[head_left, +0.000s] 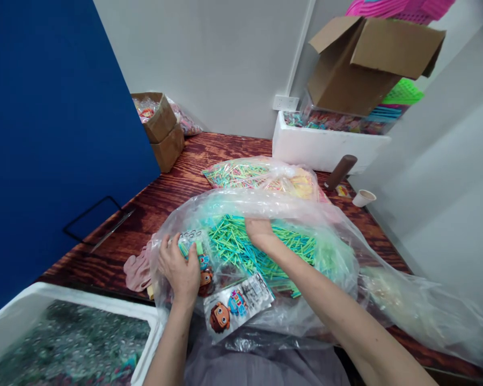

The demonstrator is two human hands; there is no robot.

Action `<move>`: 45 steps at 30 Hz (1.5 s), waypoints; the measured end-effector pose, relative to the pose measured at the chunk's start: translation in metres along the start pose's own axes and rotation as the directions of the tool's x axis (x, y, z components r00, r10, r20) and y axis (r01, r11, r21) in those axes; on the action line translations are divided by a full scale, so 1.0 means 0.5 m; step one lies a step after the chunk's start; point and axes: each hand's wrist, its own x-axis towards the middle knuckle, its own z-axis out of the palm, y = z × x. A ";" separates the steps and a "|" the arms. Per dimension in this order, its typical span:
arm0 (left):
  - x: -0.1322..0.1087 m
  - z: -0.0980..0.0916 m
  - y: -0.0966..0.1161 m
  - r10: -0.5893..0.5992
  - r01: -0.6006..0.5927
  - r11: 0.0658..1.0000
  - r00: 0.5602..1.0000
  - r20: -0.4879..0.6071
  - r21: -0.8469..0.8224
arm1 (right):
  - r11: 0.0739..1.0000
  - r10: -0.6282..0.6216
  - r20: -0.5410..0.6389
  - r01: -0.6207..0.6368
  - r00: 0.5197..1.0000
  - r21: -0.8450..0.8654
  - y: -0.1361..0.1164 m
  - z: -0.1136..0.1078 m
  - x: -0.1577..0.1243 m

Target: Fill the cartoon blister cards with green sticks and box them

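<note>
A large clear plastic bag (201,201) lies wide in front of me, full of thin green and blue sticks (233,244). My right hand (259,230) reaches into the bag's mouth; its fingers are hidden among the sticks and under the plastic film. My left hand (180,271) rests at the bag's left side, thumb and fingers apart, against a small printed pouch (203,261) with some green sticks showing in it. Nearer to me, another printed pouch with a cartoon face (237,305) lies on the bag's front edge.
Behind lies a second bag of coloured sticks (241,174). A white foam box (153,316) stands front left, near pink gloves (138,271). At back right are a foam box (326,145), a carton (346,80), and a paper cup (363,198). A blue panel (56,134) borders the left.
</note>
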 end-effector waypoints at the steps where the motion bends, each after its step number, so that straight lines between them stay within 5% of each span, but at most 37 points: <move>1: -0.003 -0.007 0.003 0.011 -0.011 1.000 1.000 0.000 -0.011 | 0.999 0.030 -0.003 -0.030 1.000 0.043 0.013 -0.005 -0.008; 7: -0.027 -0.040 0.056 0.081 -0.079 0.992 0.997 0.016 -0.097 | 0.921 0.119 0.091 -0.144 0.989 0.362 0.090 -0.013 -0.062; 12: -0.056 -0.040 0.113 0.180 -0.146 0.948 0.979 0.098 -0.282 | 0.724 0.125 0.184 -0.216 0.975 0.655 0.121 0.016 -0.134; 17: -0.092 0.002 0.157 0.332 -0.155 0.876 0.881 0.337 -0.456 | 0.535 0.134 0.172 -0.217 0.976 0.816 0.134 0.041 -0.199; 19: -0.102 0.018 0.174 0.354 -0.117 0.858 0.839 0.412 -0.499 | 0.531 0.163 0.082 -0.157 0.983 0.833 0.144 0.040 -0.215; 23: -0.113 0.032 0.208 0.345 -0.017 0.816 0.817 0.462 -0.578 | 0.680 0.231 -0.142 -0.055 0.963 0.731 0.163 0.035 -0.254; 25: -0.118 0.035 0.223 0.328 0.032 0.794 0.817 0.473 -0.607 | 0.668 0.226 -0.100 -0.080 0.969 0.740 0.161 0.041 -0.282; 27: -0.125 0.038 0.233 0.325 0.075 0.776 0.803 0.499 -0.627 | 0.544 0.173 0.062 -0.148 0.983 0.826 0.150 0.054 -0.310; 29: -0.136 0.043 0.240 0.358 0.084 0.768 0.765 0.535 -0.634 | 0.361 0.071 0.218 -0.229 0.973 0.904 0.134 0.070 -0.334; 32: -0.155 0.049 0.247 0.466 0.052 0.767 0.640 0.611 -0.640 | 0.147 -0.066 0.307 -0.295 0.950 0.944 0.114 0.092 -0.358; 36: -0.168 0.045 0.251 0.540 0.035 0.771 0.493 0.682 -0.636 | 0.137 -0.148 0.366 -0.348 0.919 0.928 0.110 0.105 -0.373; 41: -0.166 0.037 0.247 0.534 -0.004 0.785 0.511 0.674 -0.620 | 0.191 -0.248 0.396 -0.356 0.884 0.915 0.119 0.102 -0.372; 45: -0.165 0.037 0.238 0.496 0.020 0.794 0.558 0.666 -0.608 | 0.110 -0.156 0.350 -0.336 0.924 0.936 0.125 0.098 -0.363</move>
